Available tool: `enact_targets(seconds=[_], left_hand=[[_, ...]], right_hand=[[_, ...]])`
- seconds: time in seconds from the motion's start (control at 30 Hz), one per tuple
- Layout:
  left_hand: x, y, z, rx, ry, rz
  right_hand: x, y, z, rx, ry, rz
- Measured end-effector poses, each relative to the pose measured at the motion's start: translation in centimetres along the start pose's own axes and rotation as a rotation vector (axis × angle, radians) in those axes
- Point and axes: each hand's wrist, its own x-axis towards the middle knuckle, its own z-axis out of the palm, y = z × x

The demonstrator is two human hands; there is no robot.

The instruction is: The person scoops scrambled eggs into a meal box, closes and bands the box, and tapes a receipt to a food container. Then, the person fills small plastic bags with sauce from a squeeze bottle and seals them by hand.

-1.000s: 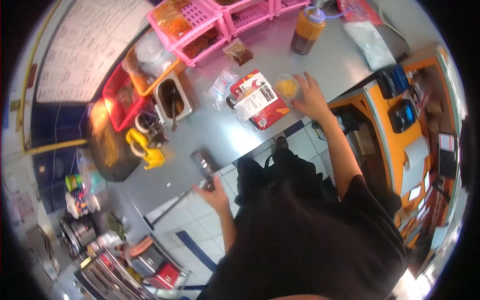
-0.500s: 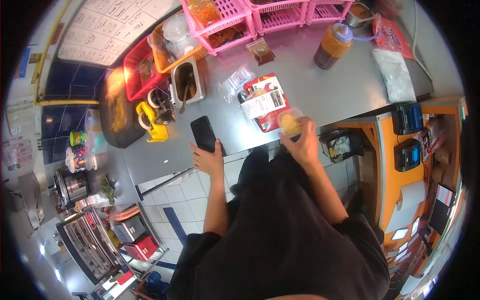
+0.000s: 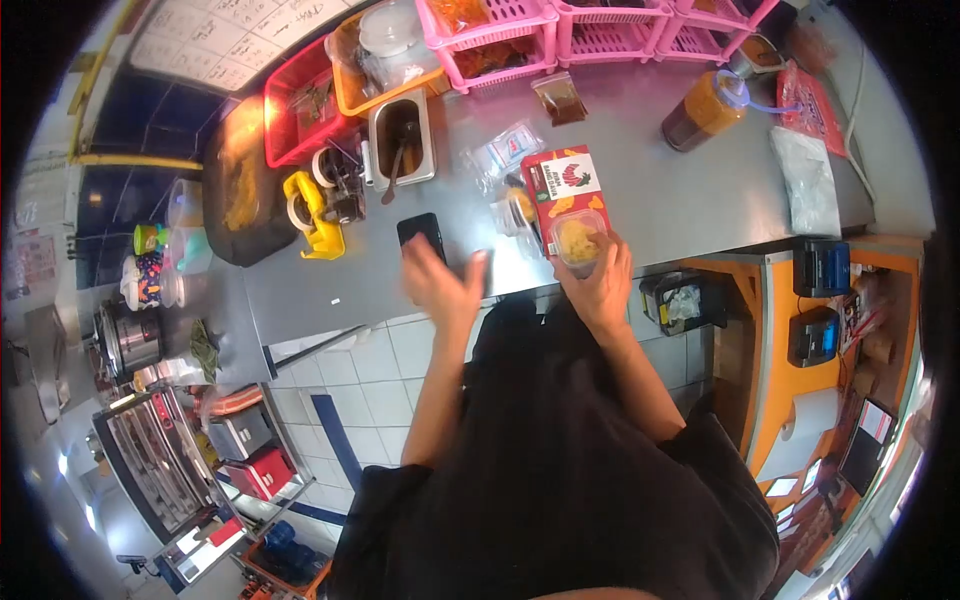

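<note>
- Newly bared, the box (image 3: 563,190) showed its red printed face on the counter (image 3: 645,185); the white slip that lay across it half a second earlier no longer covered it, and where the slip went could not be told.
- The cup (image 3: 577,243) of yellow food, at the box's near right corner half a second before, was over its near end. Whether it rested there or hung just above was unclear.
- The phone (image 3: 418,230), gripped by its near end in the earlier view, lay left of the box, partly hidden by the left hand (image 3: 440,290). The shift suggested that attention had turned to box and cup, with the phone put aside.
- The left hand was spread, thumb well away from the blurred fingers and toward the right. Nothing showed in its grasp; whether a fingertip touched the phone could not be told.
- The right hand (image 3: 600,290) pinched the cup, thumb at the near left and fingers curved along the right, parted only as far as the cup's width.
- Nearby, a clear packet (image 3: 510,150) lay just left of the box's far end, a sauce packet (image 3: 560,98) farther back, and a bottle (image 3: 705,110) to the far right; a yellow tape dispenser (image 3: 325,241) stood left of the phone.
</note>
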Motion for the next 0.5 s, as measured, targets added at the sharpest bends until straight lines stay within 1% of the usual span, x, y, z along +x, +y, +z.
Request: enact_targets(seconds=[0.03,0.07,0.1,0.13,0.2,0.23,0.33,0.37,0.4,0.43,0.47,0.5], left_hand=[[1.1,0.7,1.4,-0.169,-0.081,0.193],[2.5,2.2,2.3,-0.300,-0.258,0.217],[3.8,3.5,2.7,-0.221,-0.398,0.184],[4.0,3.4,3.2,-0.230,-0.382,0.175],[4.8,2.9,4.5,-0.165,-0.597,0.193],[5.1,2.5,4.8,-0.206,-0.532,0.279],[6.3,1.9,5.5,-0.279,-0.565,0.265],[6.4,1.3,6.6,-0.315,-0.485,0.326],[6.8,1.6,6.4,-0.304,-0.478,0.318],[7.4,2.0,6.3,-0.304,-0.588,0.303],[8.1,2.4,6.0,-0.307,-0.696,0.291],[8.2,3.1,5.1,-0.332,-0.664,0.249]], right_hand=[[-0.1,0.4,0.1,0.014,0.013,0.005],[-0.6,0.5,0.0,0.029,0.020,0.009],[-0.5,0.3,-0.2,0.076,0.021,0.019],[-0.4,0.4,-0.4,0.071,0.019,0.000],[-0.2,1.0,-0.7,0.127,0.005,0.000],[0.2,1.3,-0.4,0.125,0.018,-0.002],[0.3,2.9,0.4,0.191,0.063,0.031],[0.8,3.4,0.8,0.255,0.074,0.069],[1.4,3.8,1.3,0.321,0.085,0.103],[1.9,4.1,1.7,0.430,0.030,0.191],[2.0,4.2,2.1,0.439,0.033,0.183],[2.4,3.5,1.6,0.422,0.011,0.168]])
